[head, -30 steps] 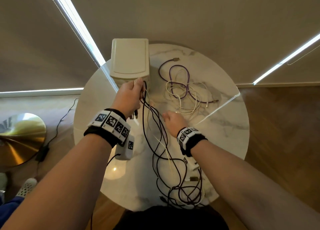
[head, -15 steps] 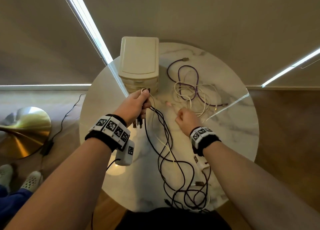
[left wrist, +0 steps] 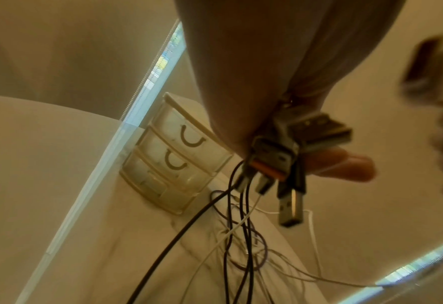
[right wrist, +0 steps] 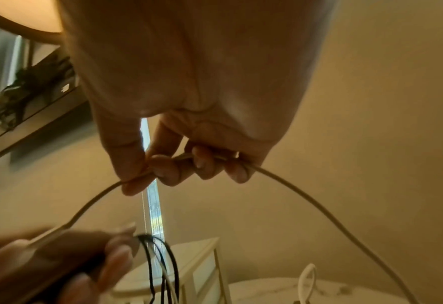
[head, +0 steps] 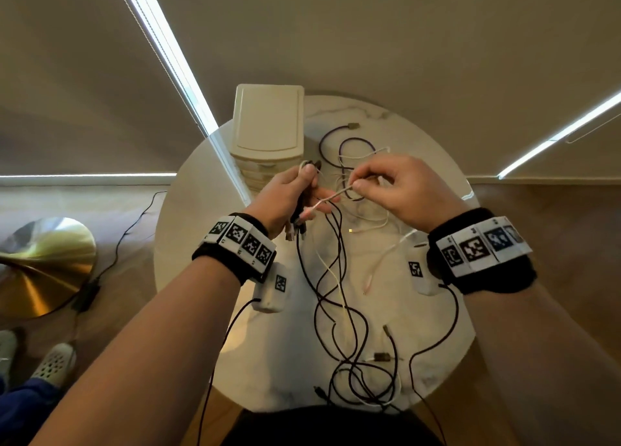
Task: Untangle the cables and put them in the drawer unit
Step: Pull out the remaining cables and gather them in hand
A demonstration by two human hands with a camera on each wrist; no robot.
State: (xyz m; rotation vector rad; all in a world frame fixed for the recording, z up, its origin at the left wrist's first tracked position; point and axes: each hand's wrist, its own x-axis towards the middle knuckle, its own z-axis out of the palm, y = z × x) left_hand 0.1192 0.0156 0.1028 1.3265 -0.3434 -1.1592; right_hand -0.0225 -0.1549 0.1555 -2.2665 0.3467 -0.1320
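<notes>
Left hand: the left hand (head: 285, 196) is raised above the round marble table (head: 188, 244), fist closed around a bundle of black and white cables (head: 327, 277); their USB plugs (left wrist: 290, 148) poke out below the fist, pointing down.
Right hand: the right hand (head: 400, 190) pinches a pale cable (right wrist: 306, 195) between thumb and fingertips (right wrist: 165, 170).
Pale cable's line: it runs roughly level from the right hand across to the left, then droops to the table on the right.
Bundle's line: the strands hang straight down, then trail toward the person into a loose tangle at the near edge.
Change: half a second ago the right hand was low over the table; it has since come up level with the left.
Purple and white cables (head: 349, 156): lying tangled on the table, just right of the drawer unit.
Drawer unit (head: 268, 133): cream, standing at the table's far edge; the drawers look closed, their contents hard to make out through the cloudy fronts.
</notes>
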